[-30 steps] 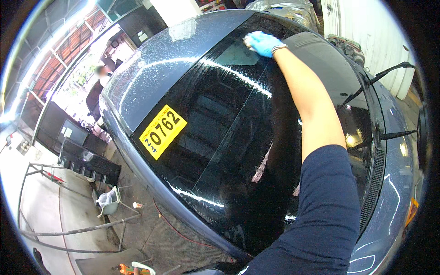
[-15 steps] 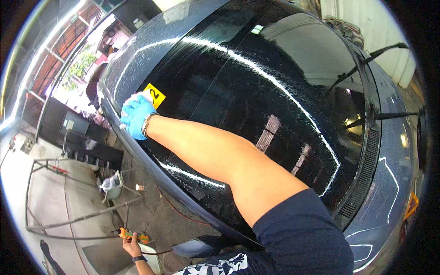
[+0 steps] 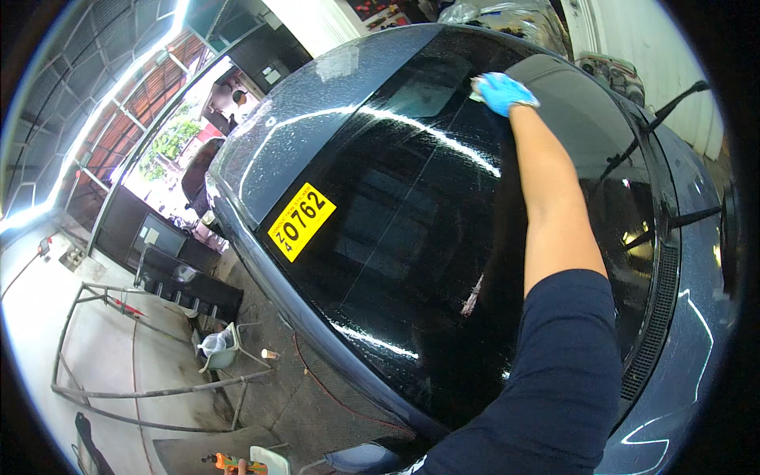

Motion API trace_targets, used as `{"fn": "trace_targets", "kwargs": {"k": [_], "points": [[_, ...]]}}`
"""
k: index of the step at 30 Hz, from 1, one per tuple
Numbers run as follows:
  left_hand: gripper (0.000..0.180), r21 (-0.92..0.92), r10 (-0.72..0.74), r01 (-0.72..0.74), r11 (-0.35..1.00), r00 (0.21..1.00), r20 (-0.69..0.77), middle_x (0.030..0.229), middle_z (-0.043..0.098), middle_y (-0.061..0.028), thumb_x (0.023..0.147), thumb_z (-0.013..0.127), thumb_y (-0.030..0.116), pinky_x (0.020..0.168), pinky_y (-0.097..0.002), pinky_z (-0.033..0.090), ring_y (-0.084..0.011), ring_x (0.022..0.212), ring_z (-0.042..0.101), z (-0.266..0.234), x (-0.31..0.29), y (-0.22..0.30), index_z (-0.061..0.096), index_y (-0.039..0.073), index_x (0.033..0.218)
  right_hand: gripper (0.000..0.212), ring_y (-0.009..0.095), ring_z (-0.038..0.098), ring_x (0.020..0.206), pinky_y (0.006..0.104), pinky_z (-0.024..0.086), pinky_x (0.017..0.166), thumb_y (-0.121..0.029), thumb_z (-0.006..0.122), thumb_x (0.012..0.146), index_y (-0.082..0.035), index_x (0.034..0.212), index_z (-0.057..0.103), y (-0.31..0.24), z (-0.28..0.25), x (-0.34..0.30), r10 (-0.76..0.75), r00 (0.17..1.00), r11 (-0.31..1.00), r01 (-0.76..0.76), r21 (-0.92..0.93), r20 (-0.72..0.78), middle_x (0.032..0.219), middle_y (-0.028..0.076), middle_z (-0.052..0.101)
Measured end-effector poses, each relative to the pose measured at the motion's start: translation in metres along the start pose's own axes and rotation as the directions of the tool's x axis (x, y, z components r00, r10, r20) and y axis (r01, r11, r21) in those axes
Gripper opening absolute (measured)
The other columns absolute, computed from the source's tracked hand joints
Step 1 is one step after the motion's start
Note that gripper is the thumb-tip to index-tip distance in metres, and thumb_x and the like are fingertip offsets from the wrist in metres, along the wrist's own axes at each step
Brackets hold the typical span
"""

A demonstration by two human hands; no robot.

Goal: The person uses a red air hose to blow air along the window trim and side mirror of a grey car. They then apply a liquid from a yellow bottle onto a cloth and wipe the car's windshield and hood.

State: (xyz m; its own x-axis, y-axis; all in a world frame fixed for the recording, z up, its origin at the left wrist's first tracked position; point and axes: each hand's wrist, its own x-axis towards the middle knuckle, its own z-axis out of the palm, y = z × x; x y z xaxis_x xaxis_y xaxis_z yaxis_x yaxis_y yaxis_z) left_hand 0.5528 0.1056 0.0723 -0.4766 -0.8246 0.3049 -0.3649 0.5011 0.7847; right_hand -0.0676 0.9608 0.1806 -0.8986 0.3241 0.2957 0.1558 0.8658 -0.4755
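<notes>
In its blue glove, my right hand (image 3: pixel 507 93) presses on the far part of a car's dark, wet windshield (image 3: pixel 412 229). A pale cloth or pad (image 3: pixel 476 89) peeks out beside the gloved fingers, mostly hidden under them. At the lower left edge, my left hand (image 3: pixel 241 469) is cut off by the frame, its fingertips around an orange bottle (image 3: pixel 229 461) with a dark nozzle. A yellow sticker (image 3: pixel 302 222) with printed characters lies on the glass near the roof edge.
Two wipers (image 3: pixel 673 218) stand raised off the glass at the right. A side mirror (image 3: pixel 362 457) juts out at the bottom. A metal pipe frame (image 3: pixel 142 393), a pale chair (image 3: pixel 222 352) with a plastic bag and a paper cup (image 3: pixel 269 354) are at the left.
My right hand has swept from the near-left roof edge to the far side of the windshield, uncovering the sticker. Pale streaks on the glass have shrunk. The bottle sits lower in view.
</notes>
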Motion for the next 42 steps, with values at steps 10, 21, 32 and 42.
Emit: {"fn": "trace_targets", "kwargs": {"k": [10, 21, 32, 42], "points": [[0.020, 0.030, 0.123, -0.127, 0.991, 0.984, 0.126, 0.076, 0.069, -0.0039, 0.080, 0.084, 0.004, 0.063, -0.0308, 0.050, -0.0126, 0.067, 0.061, 0.068, 0.051, -0.057, 0.068, -0.003, 0.091, 0.015, 0.034, 0.072, 0.082, 0.0453, 0.059, 0.072, -0.031, 0.068, 0.080, -0.018, 0.083, 0.074, -0.171, 0.032, -0.104, -0.819, 0.499, 0.566, 0.784, -0.256, -0.285, 0.088, 0.012, 0.074], [0.030, -0.061, 0.141, -0.129, 0.990, 0.941, 0.308, 0.077, 0.064, 0.0013, 0.074, 0.089, 0.006, 0.063, -0.0277, 0.045, -0.0084, 0.068, 0.054, 0.126, 0.032, -0.073, 0.068, 0.001, 0.094, 0.027, 0.028, 0.067, 0.089, 0.0447, 0.053, 0.074, -0.037, 0.070, 0.076, -0.020, 0.097, 0.072, -0.241, 0.064, -0.232, -0.868, 0.333, 0.324, 0.942, 0.088, -0.368, 0.095, 0.005, 0.068], [0.047, 0.037, 0.029, -0.039, 0.999, 0.970, 0.242, 0.111, 0.069, -0.0034, 0.082, 0.083, 0.000, 0.085, -0.0334, 0.055, -0.0151, 0.094, 0.063, 0.035, 0.003, -0.070, 0.066, 0.005, 0.126, 0.040, 0.040, 0.063, 0.119, 0.0532, 0.051, 0.100, -0.042, 0.044, 0.103, -0.016, 0.123, 0.066, -0.013, 0.014, -0.022, -0.372, 0.922, 0.899, 0.328, -0.291, -0.108, 0.131, 0.018, 0.066], [0.028, -0.074, 0.028, -0.005, 0.997, 0.946, 0.323, 0.084, 0.066, -0.0001, 0.077, 0.085, 0.003, 0.064, -0.0279, 0.047, -0.0106, 0.071, 0.058, 0.064, 0.032, -0.154, 0.067, 0.002, 0.098, 0.029, 0.036, 0.065, 0.111, 0.0483, 0.053, 0.093, -0.031, 0.057, 0.095, -0.007, 0.105, 0.071, -0.129, 0.046, -0.128, -0.754, 0.598, 0.657, 0.690, -0.302, -0.273, 0.116, 0.019, 0.069]]}}
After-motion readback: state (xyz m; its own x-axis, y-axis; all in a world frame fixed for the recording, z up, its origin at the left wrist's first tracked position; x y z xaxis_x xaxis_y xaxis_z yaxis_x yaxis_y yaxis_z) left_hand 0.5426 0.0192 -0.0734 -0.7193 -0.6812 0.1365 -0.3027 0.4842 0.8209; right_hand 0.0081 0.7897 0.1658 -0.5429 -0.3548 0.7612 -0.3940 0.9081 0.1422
